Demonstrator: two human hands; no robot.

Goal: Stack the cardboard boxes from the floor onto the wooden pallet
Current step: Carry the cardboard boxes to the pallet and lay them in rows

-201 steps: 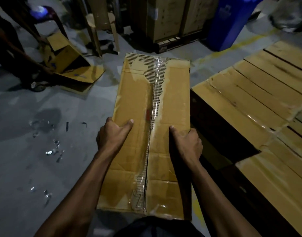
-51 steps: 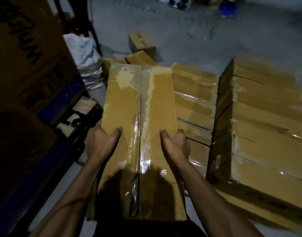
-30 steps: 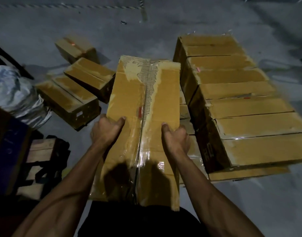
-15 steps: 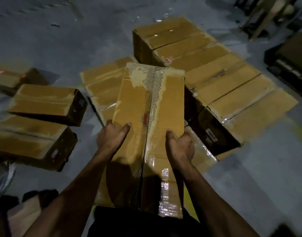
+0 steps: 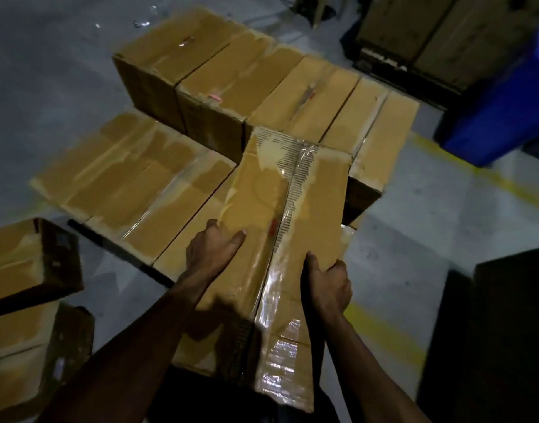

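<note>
I carry a long cardboard box [image 5: 280, 215] with a taped centre seam and torn paper at its far end. My left hand [image 5: 212, 250] grips its left edge, thumb lying on top. My right hand [image 5: 327, 283] grips its right edge, thumb on top. The box hangs over the near right part of a stack: a low row of boxes [image 5: 134, 184] on the left and a taller row of boxes [image 5: 262, 77] behind. The pallet beneath them is almost hidden; a dark edge [image 5: 118, 248] shows under the low row.
Two loose boxes [image 5: 27, 261] lie on the grey floor at the left. A blue bin [image 5: 506, 111] and tall cartons on a pallet [image 5: 439, 35] stand at the back right. A dark block [image 5: 500, 331] fills the right foreground. A yellow floor line [image 5: 481, 175] runs past the stack.
I have turned from the floor area and come up to the stack with the box in both hands; the stacked boxes now lie directly under its far end. My grip is unchanged.
</note>
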